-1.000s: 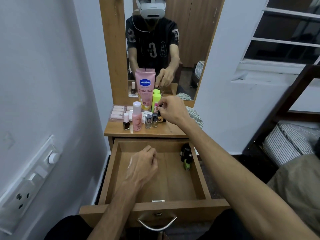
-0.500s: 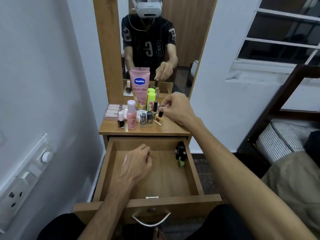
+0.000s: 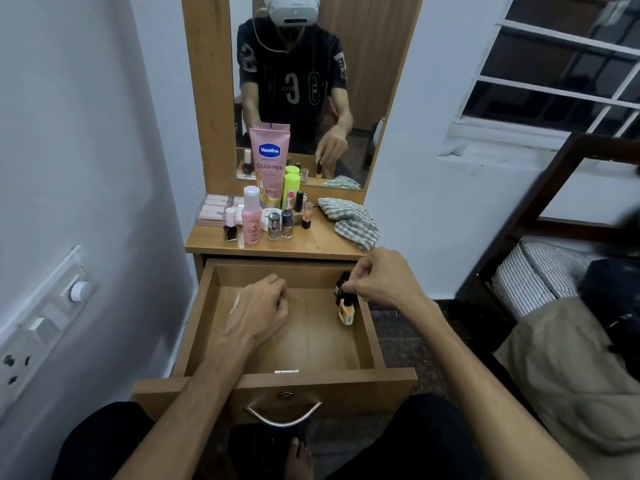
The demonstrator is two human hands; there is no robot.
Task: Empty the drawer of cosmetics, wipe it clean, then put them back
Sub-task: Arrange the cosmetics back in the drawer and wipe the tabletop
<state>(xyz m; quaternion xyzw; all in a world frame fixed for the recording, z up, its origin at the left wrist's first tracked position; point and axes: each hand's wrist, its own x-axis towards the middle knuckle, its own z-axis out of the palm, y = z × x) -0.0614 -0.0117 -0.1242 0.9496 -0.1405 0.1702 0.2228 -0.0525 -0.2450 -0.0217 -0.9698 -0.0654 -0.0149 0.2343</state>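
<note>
- Swung down off the tabletop (image 3: 311,245) and into the open drawer (image 3: 294,341): right hand (image 3: 384,280), carrying the yellow nail polish bottle (image 3: 346,310) that stood on top half a second earlier.
- Pinched that bottle by its dark cap, fingertips curled round it, bottle hanging upright just above the drawer floor at the right wall.
- Sat tucked right behind the yellow one, in the drawer's back right corner: dark bottles (image 3: 341,284), partly hidden by the fingers; count not clear.
- Stayed put inside the drawer at centre-left: left hand (image 3: 261,306), fingers curled in loosely, knuckles up, nothing visible in its grip.
- Showed pale along the back of that hand: a white smear.
- Hung open toward the camera, wooden floor bare across the middle, curved metal handle (image 3: 283,412) on the front panel.
- Crowded the left of the tabletop, yet to be returned: tall pink Vaseline tube (image 3: 269,161) against the mirror (image 3: 304,88), green bottle (image 3: 291,190) just beside it, pink bottle with white cap (image 3: 251,220) in front.
- Lined up near the front edge: dark polish with white cap (image 3: 230,228), two silver-capped bottles (image 3: 280,225), small red bottle (image 3: 307,216), white round jar (image 3: 268,216) behind them.
- Lay flat at far left, against the wall: clear case of pale pink items (image 3: 214,209).
- Slumped on the right of the tabletop, apart from the bottles: checked cloth (image 3: 349,218).
- Reflected in the mirror: a person in a dark printed shirt wearing a white headset.
</note>
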